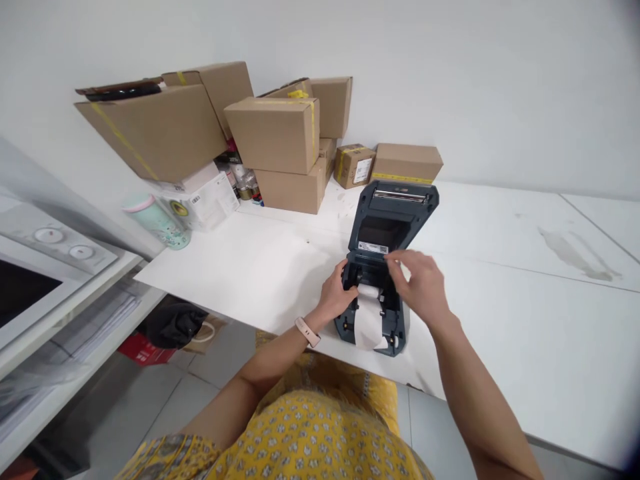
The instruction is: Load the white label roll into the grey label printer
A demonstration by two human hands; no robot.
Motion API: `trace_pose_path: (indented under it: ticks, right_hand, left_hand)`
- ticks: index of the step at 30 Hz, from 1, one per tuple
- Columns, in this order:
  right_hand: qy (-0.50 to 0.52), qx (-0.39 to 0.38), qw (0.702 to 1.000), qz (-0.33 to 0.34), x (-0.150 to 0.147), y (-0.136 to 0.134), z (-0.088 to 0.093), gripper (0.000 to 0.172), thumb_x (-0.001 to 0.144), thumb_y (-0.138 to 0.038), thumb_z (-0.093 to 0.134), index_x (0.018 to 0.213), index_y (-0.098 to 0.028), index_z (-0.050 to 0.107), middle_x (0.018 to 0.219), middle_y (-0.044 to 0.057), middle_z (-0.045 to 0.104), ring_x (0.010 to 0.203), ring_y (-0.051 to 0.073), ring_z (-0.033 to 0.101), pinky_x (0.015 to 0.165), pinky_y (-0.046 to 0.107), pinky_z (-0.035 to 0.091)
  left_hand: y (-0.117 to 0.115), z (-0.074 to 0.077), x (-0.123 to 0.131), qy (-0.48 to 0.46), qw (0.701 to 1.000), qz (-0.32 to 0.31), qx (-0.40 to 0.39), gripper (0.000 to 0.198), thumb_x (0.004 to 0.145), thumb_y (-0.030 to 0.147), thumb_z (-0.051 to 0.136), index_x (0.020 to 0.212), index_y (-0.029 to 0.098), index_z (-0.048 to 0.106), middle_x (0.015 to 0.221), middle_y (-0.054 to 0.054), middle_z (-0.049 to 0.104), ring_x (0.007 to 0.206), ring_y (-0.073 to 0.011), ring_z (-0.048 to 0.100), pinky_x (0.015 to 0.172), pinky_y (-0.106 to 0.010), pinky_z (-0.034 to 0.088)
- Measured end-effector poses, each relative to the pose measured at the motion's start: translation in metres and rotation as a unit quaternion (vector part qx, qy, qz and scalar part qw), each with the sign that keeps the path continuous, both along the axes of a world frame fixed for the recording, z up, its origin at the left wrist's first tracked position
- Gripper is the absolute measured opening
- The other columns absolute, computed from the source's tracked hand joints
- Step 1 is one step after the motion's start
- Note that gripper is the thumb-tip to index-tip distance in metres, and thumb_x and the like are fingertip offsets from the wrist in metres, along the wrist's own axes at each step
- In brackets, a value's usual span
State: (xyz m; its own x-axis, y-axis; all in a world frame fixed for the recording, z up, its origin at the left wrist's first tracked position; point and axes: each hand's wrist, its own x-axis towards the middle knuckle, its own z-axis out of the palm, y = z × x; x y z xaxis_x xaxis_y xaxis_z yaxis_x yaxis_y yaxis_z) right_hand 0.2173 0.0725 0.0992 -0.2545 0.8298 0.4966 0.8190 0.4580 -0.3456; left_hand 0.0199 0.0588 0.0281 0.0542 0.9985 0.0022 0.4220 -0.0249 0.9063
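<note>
A dark label printer (395, 320) stands on the white table with its lid (420, 213) raised. Inside lies a small white paper roll (369, 291), and a strip of white paper (368, 323) runs from it toward the front edge. My left hand (336, 295) grips the printer's left side wall, thumb inside near the roll and fingers around the outer edge. At the right side by the hinge, my right hand (423, 283) has thumb and forefinger pinched together; what is between them, if anything, is too small to make out.
Cardboard boxes (273, 133) are stacked against the wall at the back left. Two lower boxes (407, 160) stand behind the printer. A mint tumbler (163, 223) and a white box (207, 203) sit at the table's left end, beside a microwave (55, 250).
</note>
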Motion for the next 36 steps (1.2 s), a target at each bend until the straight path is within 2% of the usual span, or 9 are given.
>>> trace_pose_path:
  ticks: [5,10,13,16,20,24,30,33,36]
  right_hand:
    - [-0.263,-0.199,0.939,0.098,-0.018,0.003,-0.022,0.035,0.089,-0.011,0.052,0.115,-0.017,0.075,0.112,0.013,0.078,0.116,0.027,0.068,0.119,0.045,0.031]
    - [-0.291,-0.242,0.917,0.129,-0.038,0.024,-0.03,0.03,0.077,-0.007,0.061,0.1,-0.015,0.079,0.09,0.014,0.08,0.098,0.027,0.074,0.119,0.048,0.028]
    - [-0.272,-0.251,0.918,0.145,-0.03,0.024,-0.023,0.039,0.078,-0.011,0.063,0.114,-0.018,0.076,0.105,0.013,0.08,0.108,0.028,0.072,0.119,0.049,0.03]
    - [-0.147,-0.264,0.936,0.182,0.003,0.009,-0.005,0.047,0.087,-0.026,0.063,0.133,-0.023,0.065,0.133,0.009,0.071,0.121,0.026,0.067,0.109,0.04,0.046]
    - [0.254,-0.236,0.927,0.142,0.064,-0.03,0.004,0.048,0.087,-0.043,0.071,0.132,-0.03,0.061,0.133,0.007,0.069,0.12,0.027,0.066,0.101,0.039,0.054]
    - [0.399,-0.218,0.891,-0.01,0.101,-0.05,-0.037,0.042,0.078,-0.043,0.079,0.115,-0.029,0.064,0.124,0.008,0.071,0.115,0.027,0.068,0.093,0.041,0.058]
    - [0.379,-0.249,0.886,-0.1,0.097,-0.039,-0.118,0.044,0.077,-0.051,0.075,0.109,-0.024,0.063,0.114,0.011,0.073,0.108,0.03,0.07,0.095,0.052,0.057]
    - [0.365,-0.267,0.887,-0.092,0.094,-0.038,-0.129,0.045,0.079,-0.049,0.073,0.114,-0.023,0.063,0.117,0.012,0.074,0.107,0.03,0.071,0.099,0.054,0.056]
    - [0.346,-0.285,0.893,-0.048,0.104,-0.042,-0.127,0.058,0.077,-0.048,0.077,0.129,-0.025,0.061,0.136,0.012,0.068,0.125,0.03,0.065,0.11,0.052,0.05]
  left_hand:
    - [-0.003,-0.002,0.002,-0.008,1.0,0.011,0.017,0.077,0.078,0.014,0.063,0.151,0.022,0.041,0.144,-0.01,0.061,0.125,-0.0273,0.063,0.107,-0.041,0.049]
    - [-0.003,0.004,-0.001,0.06,0.998,-0.004,0.018,0.079,0.081,0.015,0.059,0.157,0.021,0.036,0.125,-0.01,0.072,0.109,-0.0276,0.069,0.099,-0.04,0.052]
    - [-0.003,0.004,-0.004,0.083,0.996,-0.023,0.033,0.084,0.08,0.008,0.051,0.16,0.022,0.03,0.112,-0.007,0.075,0.099,-0.024,0.071,0.094,-0.036,0.052]
    - [-0.003,0.001,-0.006,0.067,0.996,-0.031,0.053,0.084,0.078,0.005,0.047,0.159,0.022,0.032,0.112,-0.006,0.074,0.097,-0.0216,0.07,0.091,-0.033,0.053]
    - [-0.005,0.001,-0.006,0.061,0.997,-0.013,0.043,0.074,0.081,0.006,0.048,0.153,0.024,0.045,0.101,-0.004,0.074,0.078,-0.0183,0.066,0.085,-0.033,0.053]
    - [-0.007,0.006,-0.003,0.066,0.998,-0.001,0.024,0.07,0.081,0.006,0.049,0.148,0.026,0.053,0.096,-0.001,0.073,0.069,-0.0158,0.063,0.084,-0.033,0.053]
    - [-0.007,0.01,-0.001,0.07,0.997,0.013,0.015,0.069,0.08,0.005,0.051,0.146,0.026,0.056,0.101,-0.003,0.076,0.088,-0.0212,0.07,0.095,-0.035,0.053]
    - [-0.007,0.009,-0.001,0.076,0.997,0.016,0.019,0.074,0.08,0.005,0.051,0.151,0.026,0.05,0.109,-0.004,0.076,0.097,-0.0229,0.071,0.098,-0.036,0.053]
    - [-0.006,0.007,-0.002,0.073,0.997,0.018,0.033,0.08,0.079,0.004,0.049,0.156,0.023,0.041,0.12,-0.007,0.075,0.111,-0.0239,0.07,0.102,-0.036,0.05]
